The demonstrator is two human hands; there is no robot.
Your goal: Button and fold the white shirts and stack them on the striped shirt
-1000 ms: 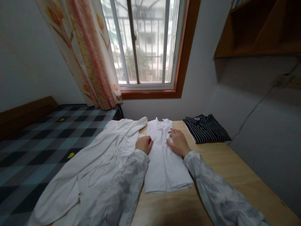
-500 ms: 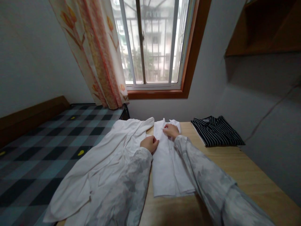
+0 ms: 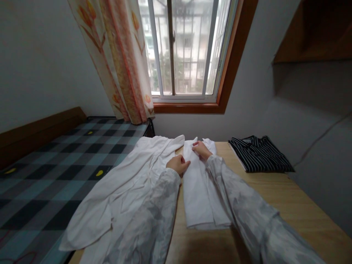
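The left hand was loosely curled at the left edge of the folded white shirt, while the right hand bent near its collar, fingers drawn close together (whether either hand gripped cloth, I couldn't tell). The shirt lay on the bench, between a rumpled white garment and a folded striped shirt.

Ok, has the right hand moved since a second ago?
Yes. Judged against the window, the right hand has shifted left and forward, nearer the window.
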